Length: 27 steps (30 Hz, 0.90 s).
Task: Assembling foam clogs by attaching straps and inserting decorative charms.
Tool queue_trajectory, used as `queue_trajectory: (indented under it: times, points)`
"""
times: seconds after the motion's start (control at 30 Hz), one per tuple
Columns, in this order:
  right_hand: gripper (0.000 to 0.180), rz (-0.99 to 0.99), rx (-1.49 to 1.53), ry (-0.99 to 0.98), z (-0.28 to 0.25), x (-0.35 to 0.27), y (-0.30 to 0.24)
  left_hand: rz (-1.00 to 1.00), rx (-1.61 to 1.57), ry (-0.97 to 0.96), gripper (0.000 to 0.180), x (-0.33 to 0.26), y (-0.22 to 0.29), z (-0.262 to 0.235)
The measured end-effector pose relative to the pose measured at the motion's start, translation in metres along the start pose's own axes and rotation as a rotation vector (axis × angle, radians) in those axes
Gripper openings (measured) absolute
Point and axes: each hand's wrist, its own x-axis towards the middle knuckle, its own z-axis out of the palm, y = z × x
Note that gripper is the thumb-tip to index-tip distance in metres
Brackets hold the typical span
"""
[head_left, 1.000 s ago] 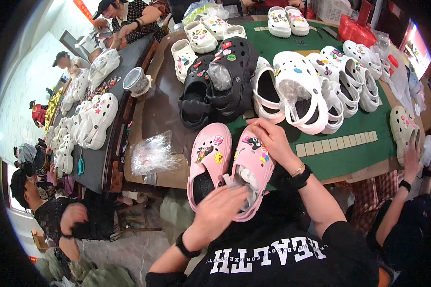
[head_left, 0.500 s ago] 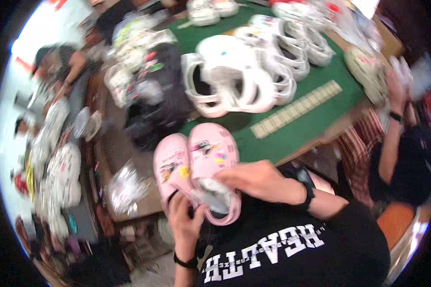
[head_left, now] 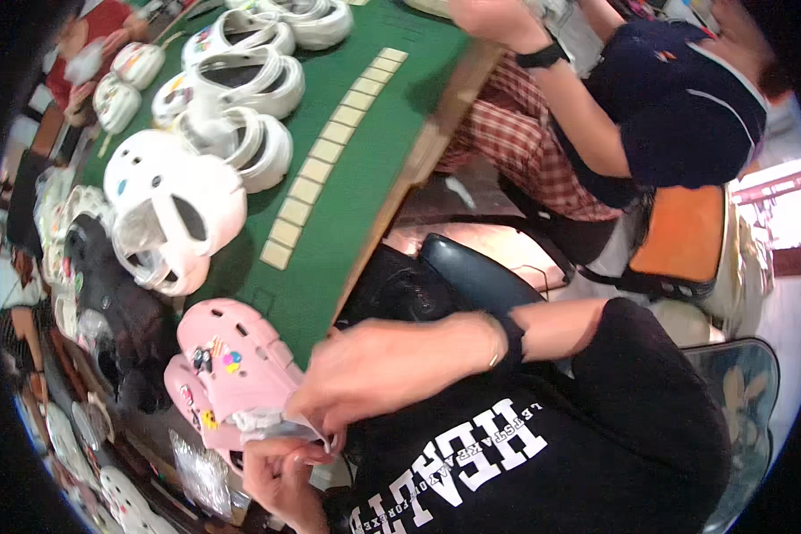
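Shoes first: the pink clogs [head_left: 227,369] sit at the near edge of the green tabletop [head_left: 365,169], just past your hands. Your right hand [head_left: 374,374] pinches the crinkly paper stuffing [head_left: 267,423] at the heel. Your left hand [head_left: 280,472] curls shut under it, on the same paper. Pull slowly, and keep the shoe steady. A moment ago the view was blurry and the white clogs [head_left: 173,205] stood higher up; now everything looks tilted.

Shoe-decorating workshop: green-topped table [head_left: 365,169] crowded with white clogs [head_left: 173,209], black clogs [head_left: 120,311] far left, 2 charm-studded pink clogs [head_left: 236,365] near, co-workers seated around.
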Motion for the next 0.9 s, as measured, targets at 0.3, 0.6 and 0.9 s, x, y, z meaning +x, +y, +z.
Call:
queue_trajectory:
  times: [0.3, 0.6, 0.9]
  points:
    - [0.033, 1.234, -0.596, -0.161, -0.148, -0.281, -0.010, 0.034, 0.179, 0.148, 0.006, 0.002, -0.006, -0.009]
    - [0.071, 1.757, 0.541, 0.653, 0.077, -0.384, -0.049, 0.309, 0.122, 0.050, 0.007, 0.007, -0.019, -0.015]
    - [0.064, 1.338, 0.847, 1.472, 0.101, -0.381, -0.006, 0.130, -0.125, 0.058, 0.006, 0.001, -0.032, -0.025]
